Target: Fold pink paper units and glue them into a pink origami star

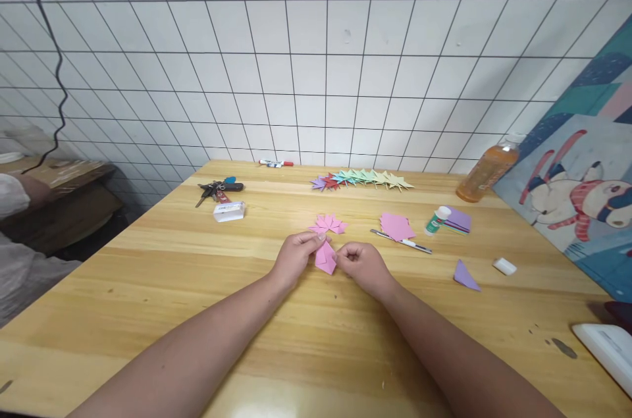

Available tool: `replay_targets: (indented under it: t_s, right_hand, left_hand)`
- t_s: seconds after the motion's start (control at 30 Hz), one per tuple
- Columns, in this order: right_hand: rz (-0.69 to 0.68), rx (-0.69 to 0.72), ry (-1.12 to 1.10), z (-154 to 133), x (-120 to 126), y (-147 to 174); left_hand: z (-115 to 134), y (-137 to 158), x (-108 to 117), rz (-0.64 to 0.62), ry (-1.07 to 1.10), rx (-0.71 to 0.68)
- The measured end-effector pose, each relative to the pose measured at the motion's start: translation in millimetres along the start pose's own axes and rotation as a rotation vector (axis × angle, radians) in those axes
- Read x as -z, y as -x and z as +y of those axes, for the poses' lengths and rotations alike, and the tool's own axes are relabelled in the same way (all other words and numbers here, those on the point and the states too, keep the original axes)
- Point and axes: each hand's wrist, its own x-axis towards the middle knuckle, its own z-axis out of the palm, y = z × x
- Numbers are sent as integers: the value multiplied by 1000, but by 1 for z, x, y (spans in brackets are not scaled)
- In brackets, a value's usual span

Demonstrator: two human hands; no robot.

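Between my hands is a folded piece of pink paper (325,259), its pointed lower end toward me. My left hand (296,257) pinches its upper left part, thumb on top. At the right edge of the same paper, my right hand (363,265) is closed with finger and thumb together. Just beyond my left fingertips lie folded pink paper pieces (330,224) in a fan shape. To the right rests a stack of pink paper (396,226), with a craft knife (415,245) and a slim pen-like tool along its near edge.
A row of folded pointed papers (370,178) runs along the back. Keys (220,191) and a small white box (229,210) sit left. Rightward are a glue stick (437,220), purple paper sheets (458,220), a purple triangle (465,276), an eraser (504,266) and a bottle (486,171). Another person's sleeve (20,266) shows far left.
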Motion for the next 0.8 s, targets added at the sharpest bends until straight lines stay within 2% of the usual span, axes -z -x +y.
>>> replay_targets:
  t_s: [0.1, 0.23, 0.43, 0.6, 0.8]
  right_hand:
    - [-12, 37, 13, 1, 0, 0]
    - [-19, 7, 11, 2, 2, 1]
    - [-7, -17, -182, -6, 0, 4]
    - [68, -22, -105, -6, -1, 3]
    - [87, -22, -73, -2, -3, 2]
  left_hand:
    - [-1, -2, 3, 1, 25, -10]
    - [-2, -4, 7, -8, 64, -30]
    - [-3, -1, 3, -52, -70, -64]
    - [-3, 1, -4, -108, -173, -126]
    - [-4, 2, -6, -89, -218, -128]
